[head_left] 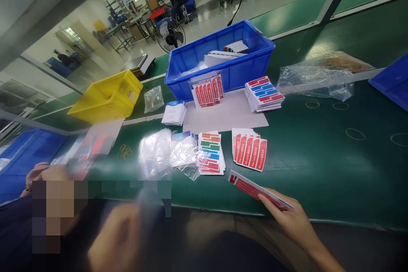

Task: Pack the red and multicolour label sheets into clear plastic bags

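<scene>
Two hands are at work at the near edge of a green conveyor surface [318, 165]. The right hand [291, 216] is closed in a pinch on a thin stack of red-and-white printed label sheets [255, 189], held flat and tilted just over that edge. The left hand [119, 238] is badly blurred, low at the near edge; something clear seems to be at its fingers, but I cannot tell whether it is closed on anything.

Just beyond lie a loose heap of clear plastic sleeves [165, 153], a multicoloured stack of striped label sheets [211, 153] and a fanned stack of red labels [250, 148], all unbagged. Further in, on a white paper sheet [229, 114], a bagged red label set [207, 89] leans against a blue plastic crate [223, 57], which holds more packs. Judging by this, bagging looks partly done, with several stacks left.

A yellow plastic bin [106, 97] sits toward the far left corner. Another person's hand [35, 174] shows at the left edge.
</scene>
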`<state>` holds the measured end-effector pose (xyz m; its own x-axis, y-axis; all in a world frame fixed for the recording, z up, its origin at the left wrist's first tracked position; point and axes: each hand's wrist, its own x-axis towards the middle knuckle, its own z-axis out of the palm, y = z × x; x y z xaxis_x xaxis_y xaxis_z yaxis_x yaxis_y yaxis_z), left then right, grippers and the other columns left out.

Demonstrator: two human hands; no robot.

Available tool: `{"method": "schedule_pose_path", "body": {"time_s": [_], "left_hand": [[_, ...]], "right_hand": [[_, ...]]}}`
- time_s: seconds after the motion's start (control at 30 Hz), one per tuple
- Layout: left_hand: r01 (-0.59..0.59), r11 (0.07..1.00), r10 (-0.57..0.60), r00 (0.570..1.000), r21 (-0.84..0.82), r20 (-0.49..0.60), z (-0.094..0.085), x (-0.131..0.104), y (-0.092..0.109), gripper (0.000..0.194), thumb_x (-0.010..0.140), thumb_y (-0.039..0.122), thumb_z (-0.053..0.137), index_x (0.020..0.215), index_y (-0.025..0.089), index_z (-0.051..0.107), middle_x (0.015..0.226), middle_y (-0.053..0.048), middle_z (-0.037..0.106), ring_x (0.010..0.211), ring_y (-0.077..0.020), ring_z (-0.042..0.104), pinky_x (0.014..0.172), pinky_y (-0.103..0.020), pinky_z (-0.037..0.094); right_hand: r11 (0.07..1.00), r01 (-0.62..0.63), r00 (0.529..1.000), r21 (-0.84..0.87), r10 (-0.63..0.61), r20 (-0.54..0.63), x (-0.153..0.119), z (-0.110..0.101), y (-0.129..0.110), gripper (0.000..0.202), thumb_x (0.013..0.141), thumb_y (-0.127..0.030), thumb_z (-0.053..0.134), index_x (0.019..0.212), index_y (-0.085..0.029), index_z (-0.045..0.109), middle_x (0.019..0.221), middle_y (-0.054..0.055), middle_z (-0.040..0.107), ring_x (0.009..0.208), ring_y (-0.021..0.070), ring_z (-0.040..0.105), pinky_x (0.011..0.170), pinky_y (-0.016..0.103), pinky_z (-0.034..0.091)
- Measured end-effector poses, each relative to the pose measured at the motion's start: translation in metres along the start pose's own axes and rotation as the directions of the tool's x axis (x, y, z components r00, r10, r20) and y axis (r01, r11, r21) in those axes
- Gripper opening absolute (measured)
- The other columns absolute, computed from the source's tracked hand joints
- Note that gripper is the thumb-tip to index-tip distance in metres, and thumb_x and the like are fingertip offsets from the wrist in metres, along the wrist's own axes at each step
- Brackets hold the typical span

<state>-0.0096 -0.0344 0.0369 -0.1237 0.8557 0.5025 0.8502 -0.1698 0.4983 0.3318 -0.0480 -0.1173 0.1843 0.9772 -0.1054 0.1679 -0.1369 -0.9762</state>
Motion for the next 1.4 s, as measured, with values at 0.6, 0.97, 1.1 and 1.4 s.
{"method": "schedule_pose_path", "body": {"time_s": [0.6,0.97,1.1,1.4], "left_hand": [[-0.398,0.915,0.365,0.755,-0.062,0.545,0.200,-0.069,0.071,0.020,0.087,0.011,0.045,0.070,0.023,0.046,0.066,-0.002,0.062,0.057,-0.0164,0.061,0.051,-0.029,0.042],[-0.488,0.868,0.451,0.693,-0.096,0.563,0.222,-0.084,0.076,0.017,0.086,0.012,0.048,0.072,0.022,0.050,0.068,-0.003,0.064,0.059,-0.0188,0.064,0.051,-0.030,0.043],[-0.522,0.843,0.494,0.654,-0.130,0.573,0.219,-0.083,0.079,0.017,0.085,0.010,0.048,0.072,0.022,0.050,0.067,-0.003,0.063,0.060,-0.0191,0.063,0.050,-0.030,0.043],[-0.438,0.874,0.475,0.672,-0.212,0.568,0.201,-0.072,0.088,0.018,0.088,0.014,0.044,0.072,0.021,0.048,0.066,-0.001,0.063,0.057,-0.0152,0.061,0.052,-0.026,0.043]], "right_hand": [[0.938,-0.301,0.938,0.171,0.324,-0.127,-0.052,-0.018,-0.015,0.035,0.068,-0.046,0.076,0.090,-0.019,0.079,0.085,0.009,0.079,0.080,0.0339,0.074,0.075,0.040,0.062],[0.784,-0.502,0.859,0.365,0.499,0.111,-0.055,-0.018,-0.009,0.034,0.069,-0.045,0.077,0.085,-0.016,0.074,0.067,0.005,0.076,0.057,0.0275,0.070,0.058,0.038,0.057],[0.753,-0.525,0.846,0.397,0.511,0.149,-0.050,-0.013,-0.003,0.038,0.070,-0.045,0.076,0.094,-0.015,0.073,0.071,0.006,0.076,0.064,0.0301,0.071,0.064,0.044,0.058],[0.915,-0.277,0.961,0.293,0.265,0.083,-0.037,0.008,-0.011,0.046,0.090,-0.055,0.054,0.117,-0.019,0.065,0.114,0.012,0.070,0.106,0.0305,0.065,0.097,0.046,0.050]]}}
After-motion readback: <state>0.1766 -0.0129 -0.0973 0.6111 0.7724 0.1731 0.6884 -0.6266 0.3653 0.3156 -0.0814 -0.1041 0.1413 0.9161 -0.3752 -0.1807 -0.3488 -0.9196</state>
